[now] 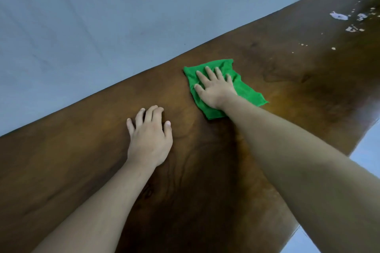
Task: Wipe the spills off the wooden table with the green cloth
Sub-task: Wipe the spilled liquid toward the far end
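Though creased, bright green cloth

One wooden table counted, one green cloth recorded, two bare hands noted, one left hand and one right hand, three larger white spill patches observed (small specks nearby too fine to be counted).
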